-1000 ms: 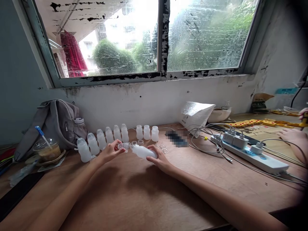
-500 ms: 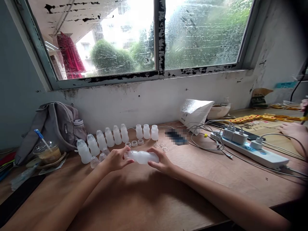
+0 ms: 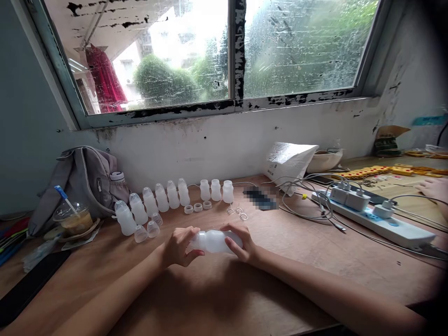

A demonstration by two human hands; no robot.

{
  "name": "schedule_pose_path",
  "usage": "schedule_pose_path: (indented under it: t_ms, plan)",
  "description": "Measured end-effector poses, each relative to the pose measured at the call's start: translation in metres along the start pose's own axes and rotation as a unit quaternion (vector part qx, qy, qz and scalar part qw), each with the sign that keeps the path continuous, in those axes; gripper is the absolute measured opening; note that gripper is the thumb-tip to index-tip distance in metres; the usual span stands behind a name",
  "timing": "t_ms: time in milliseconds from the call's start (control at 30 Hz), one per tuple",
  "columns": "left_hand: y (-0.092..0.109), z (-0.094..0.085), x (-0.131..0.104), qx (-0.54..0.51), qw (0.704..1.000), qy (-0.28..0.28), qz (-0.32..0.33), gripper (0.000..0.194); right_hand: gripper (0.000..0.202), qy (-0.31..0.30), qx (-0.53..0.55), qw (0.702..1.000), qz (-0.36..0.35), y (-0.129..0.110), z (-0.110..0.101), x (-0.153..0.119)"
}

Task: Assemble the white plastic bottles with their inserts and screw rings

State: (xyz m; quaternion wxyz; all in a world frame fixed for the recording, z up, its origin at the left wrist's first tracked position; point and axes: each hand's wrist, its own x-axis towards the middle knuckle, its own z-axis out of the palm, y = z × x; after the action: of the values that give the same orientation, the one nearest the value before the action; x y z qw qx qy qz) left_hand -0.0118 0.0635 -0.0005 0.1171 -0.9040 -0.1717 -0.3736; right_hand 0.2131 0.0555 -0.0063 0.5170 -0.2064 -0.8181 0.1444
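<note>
A translucent white baby bottle (image 3: 217, 241) lies sideways between my two hands, above the wooden table (image 3: 196, 294). My left hand (image 3: 182, 245) is closed around its capped end, covering much of the cap. My right hand (image 3: 242, 242) grips the bottle's base end. Behind them stands a curved row of capped bottles (image 3: 162, 198), with several uncapped bottles (image 3: 216, 190) to the right. Loose clear caps (image 3: 141, 234) rest left of my left hand. White collar rings (image 3: 198, 207) lie in front of the bottles, and thin rings (image 3: 239, 211) lie farther right.
On the left are a grey backpack (image 3: 84, 186), an iced drink cup (image 3: 74, 219) and a black flat object (image 3: 33, 284). A power strip (image 3: 378, 219) with tangled cables sits right, near a white pouch (image 3: 289, 161). Another person's hand (image 3: 432, 187) rests at the far right.
Both hands and the bottle have come lower, closer to me. The loose caps, partly hidden before by my left arm, now show more fully. The view has shifted slightly.
</note>
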Motion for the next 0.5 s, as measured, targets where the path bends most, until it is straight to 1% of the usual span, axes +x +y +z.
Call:
schedule_pose_path:
  t_ms: [100, 167, 233, 300, 367, 433, 500]
  plan:
    - [0.002, 0.002, -0.002, -0.01, 1.0, 0.012, 0.005, 0.039, 0.023, 0.006, 0.006, 1.0, -0.01, 0.004, 0.002, -0.004]
    - [0.004, 0.001, -0.003, -0.026, 1.0, 0.003, -0.015, 0.037, 0.025, 0.006, -0.001, 1.0, 0.004, 0.005, 0.003, -0.007]
    - [0.008, 0.0, -0.004, -0.061, 0.996, -0.007, -0.063, 0.037, 0.028, 0.0, -0.009, 0.999, 0.037, 0.004, 0.003, -0.007]
    - [0.014, 0.001, -0.004, -0.117, 0.983, -0.002, -0.139, 0.037, 0.03, -0.011, -0.016, 0.997, 0.07, 0.004, 0.002, -0.006]
    - [0.019, 0.004, -0.002, -0.186, 0.955, 0.021, -0.231, 0.037, 0.03, -0.018, -0.025, 0.996, 0.09, 0.004, 0.002, -0.002]
    - [0.022, 0.009, 0.003, -0.255, 0.909, 0.053, -0.325, 0.036, 0.027, -0.018, -0.038, 0.994, 0.106, 0.006, 0.002, 0.002]
    - [0.02, 0.014, 0.01, -0.312, 0.858, 0.095, -0.396, 0.036, 0.023, -0.02, -0.044, 0.99, 0.13, 0.007, 0.005, 0.007]
